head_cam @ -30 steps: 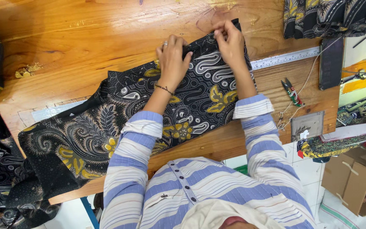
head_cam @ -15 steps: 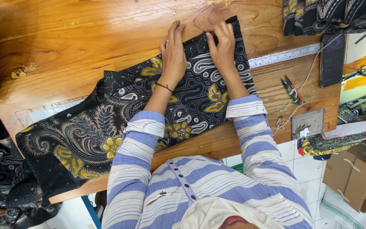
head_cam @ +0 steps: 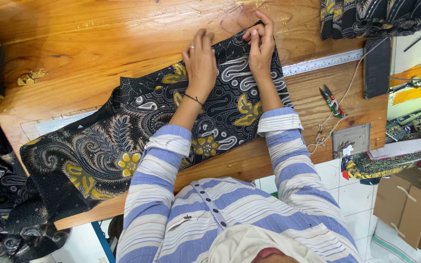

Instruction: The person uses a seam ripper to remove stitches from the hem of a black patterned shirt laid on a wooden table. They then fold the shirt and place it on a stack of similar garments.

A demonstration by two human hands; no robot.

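Your left hand (head_cam: 200, 61) lies flat, fingers spread, on the black patterned cloth (head_cam: 171, 126) across the wooden table (head_cam: 98, 44); your right hand (head_cam: 260, 46) pinches its far edge; keep the palm pressing so the cloth stays smooth while you work; scissors (head_cam: 332, 101) lie right, by the ruler (head_cam: 322, 62).

metal ruler (head_cam: 317, 63) partly under batik cloth (head_cam: 123, 146), dark cloth pile (head_cam: 376, 17) cropped
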